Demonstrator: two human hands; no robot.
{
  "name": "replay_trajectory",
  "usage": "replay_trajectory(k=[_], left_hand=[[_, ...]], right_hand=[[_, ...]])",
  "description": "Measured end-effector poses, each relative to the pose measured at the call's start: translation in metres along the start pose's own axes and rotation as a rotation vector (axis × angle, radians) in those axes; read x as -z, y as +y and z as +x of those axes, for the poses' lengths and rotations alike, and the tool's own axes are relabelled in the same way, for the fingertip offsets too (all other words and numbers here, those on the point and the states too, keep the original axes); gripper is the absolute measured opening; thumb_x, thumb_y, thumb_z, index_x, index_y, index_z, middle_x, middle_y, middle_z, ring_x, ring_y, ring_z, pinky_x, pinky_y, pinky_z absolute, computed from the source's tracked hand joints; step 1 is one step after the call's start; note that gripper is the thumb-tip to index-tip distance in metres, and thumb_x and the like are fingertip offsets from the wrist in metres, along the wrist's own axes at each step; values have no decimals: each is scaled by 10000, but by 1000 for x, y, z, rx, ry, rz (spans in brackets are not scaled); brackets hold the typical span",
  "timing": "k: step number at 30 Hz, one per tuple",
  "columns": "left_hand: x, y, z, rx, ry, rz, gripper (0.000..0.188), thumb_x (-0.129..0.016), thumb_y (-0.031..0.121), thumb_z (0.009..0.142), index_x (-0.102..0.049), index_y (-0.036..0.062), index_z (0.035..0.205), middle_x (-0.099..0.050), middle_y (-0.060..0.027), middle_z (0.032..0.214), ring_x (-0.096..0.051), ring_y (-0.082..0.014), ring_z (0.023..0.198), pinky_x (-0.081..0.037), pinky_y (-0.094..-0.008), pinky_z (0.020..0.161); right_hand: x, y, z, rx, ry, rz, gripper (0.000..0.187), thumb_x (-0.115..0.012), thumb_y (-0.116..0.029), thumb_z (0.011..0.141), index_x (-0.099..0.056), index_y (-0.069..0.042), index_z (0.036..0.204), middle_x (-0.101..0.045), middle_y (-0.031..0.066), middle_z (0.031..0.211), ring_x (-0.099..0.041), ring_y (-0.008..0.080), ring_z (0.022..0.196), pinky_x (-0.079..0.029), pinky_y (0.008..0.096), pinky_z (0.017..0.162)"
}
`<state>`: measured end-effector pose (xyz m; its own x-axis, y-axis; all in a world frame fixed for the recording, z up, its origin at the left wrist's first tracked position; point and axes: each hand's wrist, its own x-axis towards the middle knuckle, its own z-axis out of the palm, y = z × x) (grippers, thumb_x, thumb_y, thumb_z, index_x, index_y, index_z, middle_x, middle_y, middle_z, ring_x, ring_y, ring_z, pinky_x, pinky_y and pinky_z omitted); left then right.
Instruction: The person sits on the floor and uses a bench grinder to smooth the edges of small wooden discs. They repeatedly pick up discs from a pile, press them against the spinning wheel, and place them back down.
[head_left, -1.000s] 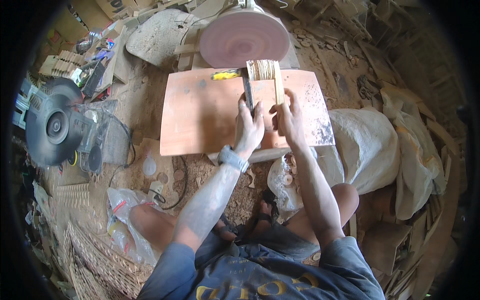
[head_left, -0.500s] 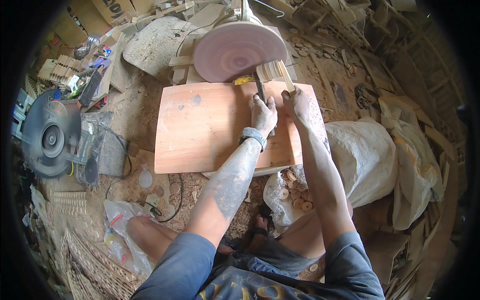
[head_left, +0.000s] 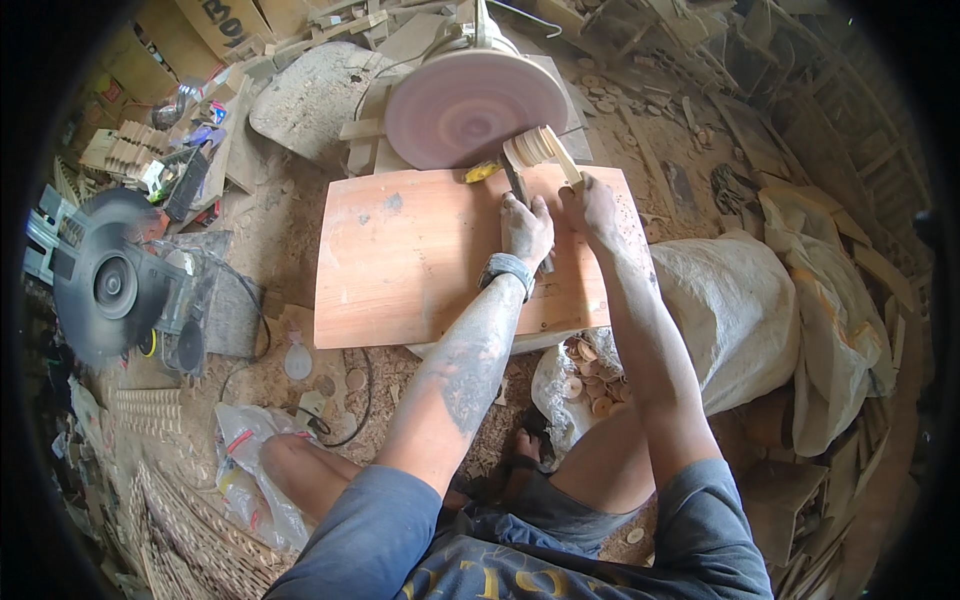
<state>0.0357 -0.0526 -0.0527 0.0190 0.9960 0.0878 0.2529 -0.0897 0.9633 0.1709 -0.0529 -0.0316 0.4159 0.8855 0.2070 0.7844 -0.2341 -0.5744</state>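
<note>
A large round sanding disc [head_left: 450, 115], pinkish and smeared as if spinning, stands at the far edge of a wooden board [head_left: 410, 270]. Against its lower right side sits a stack of pale wooden discs [head_left: 527, 148]. My left hand [head_left: 525, 228] is closed around a dark bar [head_left: 517, 182] whose far end reaches the stack. In my right hand [head_left: 590, 208] is a flat light wooden stick [head_left: 560, 155], its tip at the stack's right end. Beside the bar, near the sanding disc, lies a yellow piece [head_left: 482, 173]. What runs through the stack is hidden.
At the left stands a power saw with a big dark round blade [head_left: 110, 285]. White sacks [head_left: 725, 310] bulge at the right, and a bag of small wooden discs [head_left: 595, 380] sits below the board. A black cable [head_left: 365, 405] and wood scraps litter the dusty floor.
The view has shifted slightly. The disc stack and the stick are tilted a little more beside the sanding disc. Both hands keep their grips.
</note>
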Motion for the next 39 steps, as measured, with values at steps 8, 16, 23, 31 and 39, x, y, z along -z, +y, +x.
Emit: replay_trajectory(k=[8,16,23,31,39], left_hand=[[3,10,-4,-36,37,56,476,-504,271,997,-387,-146,1193,-649,-243,848,-645,-265,480,-535,-356,420],[8,10,0,-86,-6,198,558,-505,313,982,-394,-162,1255,-618,-378,1067,-681,-453,859,-557,-467,785],[10,13,-2,-54,-36,141,587,-516,329,972,-399,-158,1279,-559,-404,1197,-576,-490,1129,-459,-483,977],[10,9,0,-82,-39,125,597,-522,325,970,-384,-145,1313,-556,-379,1238,-568,-482,1154,-455,-474,1004],[15,16,2,-57,-62,180,563,-523,327,969,-408,-143,1256,-608,-369,1102,-620,-481,1030,-497,-494,911]], right_hand=[[14,-8,-6,-97,-120,6,346,-712,-316,815,-666,-32,1007,-698,238,936,-666,419,943,-523,487,824],[13,-14,-16,-95,-58,24,319,-658,-256,822,-689,38,943,-692,238,764,-706,363,748,-553,442,724],[23,-23,-21,-166,-160,68,301,-645,-230,830,-687,58,909,-685,228,710,-713,345,726,-553,428,703],[29,-31,-23,-168,-210,43,368,-670,-239,812,-689,73,1007,-690,300,935,-693,406,929,-549,453,831],[30,-29,-21,-173,-233,76,367,-655,-239,814,-688,100,954,-678,324,877,-698,417,883,-557,453,798]])
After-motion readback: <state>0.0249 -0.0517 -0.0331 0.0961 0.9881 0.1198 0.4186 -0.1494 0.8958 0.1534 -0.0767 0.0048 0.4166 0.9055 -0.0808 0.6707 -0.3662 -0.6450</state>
